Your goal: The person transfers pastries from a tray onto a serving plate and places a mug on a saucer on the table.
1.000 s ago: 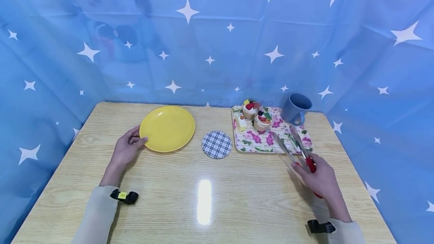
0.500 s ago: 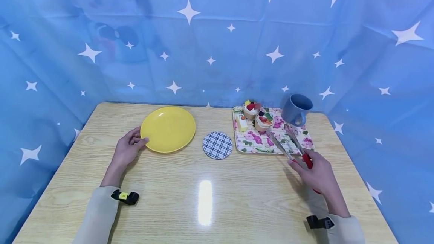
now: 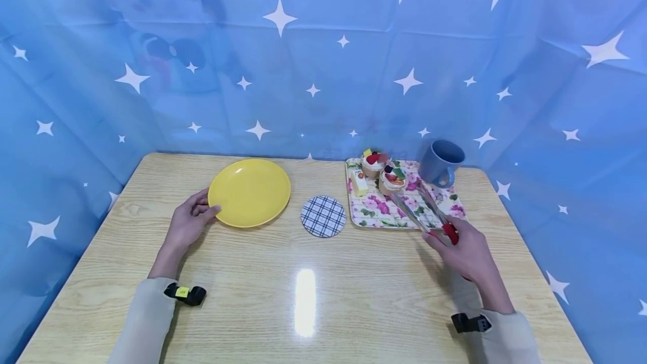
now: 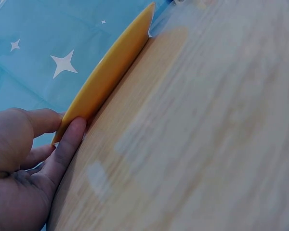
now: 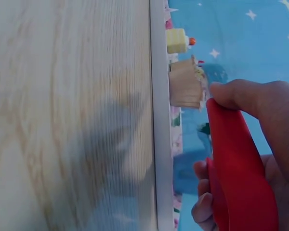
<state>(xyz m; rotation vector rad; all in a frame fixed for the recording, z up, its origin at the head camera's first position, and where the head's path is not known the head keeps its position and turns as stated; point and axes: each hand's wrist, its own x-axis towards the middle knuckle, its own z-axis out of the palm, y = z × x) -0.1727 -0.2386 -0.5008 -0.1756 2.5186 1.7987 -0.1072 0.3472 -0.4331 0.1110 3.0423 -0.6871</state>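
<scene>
Right hand (image 3: 467, 249): lower right of the frame, grip clamped on red-handled tongs (image 3: 432, 203), tips apart
Left hand (image 3: 188, 222): left of centre, grip pinching the rim of the yellow plate (image 3: 250, 192)
Checked coaster (image 3: 323, 216): mid-frame
Floral tray (image 3: 363, 217): right of centre, carrying two cupcakes (image 3: 392, 182)
Blue mug (image 3: 434, 166): at its upper right corner

The plate (image 3: 250, 192) I see is plain yellow. The coaster (image 3: 323, 216) is white with dark checked lines. The tray (image 3: 361, 218) carries a print of pink flowers and green leaves on white. The mug (image 3: 437, 163) is of a greyish blue, the tongs (image 3: 451, 233) silver with red handles. The curtain (image 3: 328, 117) is blue with white stars.
</scene>
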